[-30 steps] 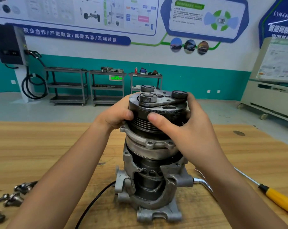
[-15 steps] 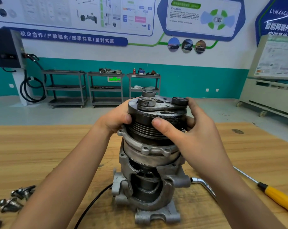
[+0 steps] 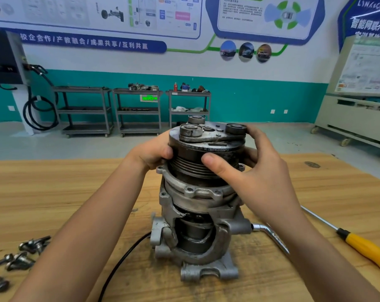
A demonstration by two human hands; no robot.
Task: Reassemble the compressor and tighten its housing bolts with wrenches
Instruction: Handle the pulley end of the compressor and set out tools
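We are standing the compressor (image 3: 197, 225) upright on the wooden table (image 3: 54, 192), close in front of us, and we are gripping its top section with both hands. The left hand (image 3: 152, 153) is curling round the left side of the grooved pulley (image 3: 191, 164) with its thumb pressed to the rim. The right hand (image 3: 256, 177) is wrapping the right side, its thumb lying flat on the grooves and its fingers reaching round behind. We are judging the job to be at the seating stage: the front section is sitting on the cutaway body, but the holes in the flange (image 3: 191, 190) below the pulley are looking empty. Whether the flange is fully home against the body we cannot tell from here. The bolts (image 3: 21, 256) are lying loose at the left of the table, well apart from the compressor, so none of the fastening is looking done. The wrench (image 3: 271, 234) is lying just beside the base on the right with no hand on it, and a yellow-handled screwdriver (image 3: 367, 247) is lying further right. A black cable (image 3: 119, 264) is trailing from the base toward us. Aligning the holes, fitting the bolts and tightening them are what we are judging to be left.
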